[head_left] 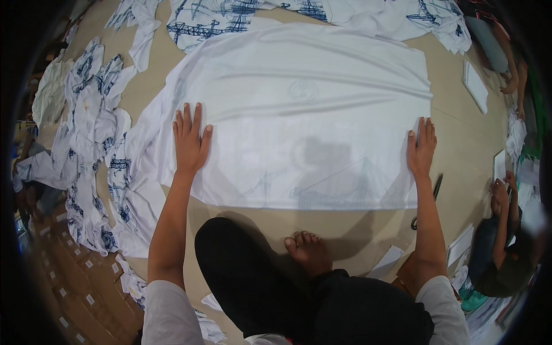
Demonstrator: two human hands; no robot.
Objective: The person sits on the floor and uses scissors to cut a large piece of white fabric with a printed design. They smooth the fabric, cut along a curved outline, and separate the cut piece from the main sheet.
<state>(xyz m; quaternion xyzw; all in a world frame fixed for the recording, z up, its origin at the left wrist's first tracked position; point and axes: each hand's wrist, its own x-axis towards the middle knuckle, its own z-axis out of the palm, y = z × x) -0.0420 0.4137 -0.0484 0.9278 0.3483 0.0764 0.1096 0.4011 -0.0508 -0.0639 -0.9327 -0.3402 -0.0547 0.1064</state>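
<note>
A wide white cloth [276, 155] lies spread before me, with long wrinkles across its far half. Faint blue line drawings show through along its near edge, and a pale round mark sits near its middle. My left hand [191, 141] rests flat on the cloth's left side, fingers stretched out and thumb apart. At the right edge my right hand [422, 146] lies palm down, its fingers straight and pointing away from me. Neither hand grips anything. Beside my right forearm is a pair of dark scissors [438, 187], partly hidden by that arm.
Printed white cloths [92, 132] lie heaped at the left, and more printed cloth [224, 23] lies beyond. Brown cartons [80, 287] stand at the lower left. On the right, another person's hands [500, 192] hold a white flat piece. My bare foot [310, 253] is near the cloth's front edge.
</note>
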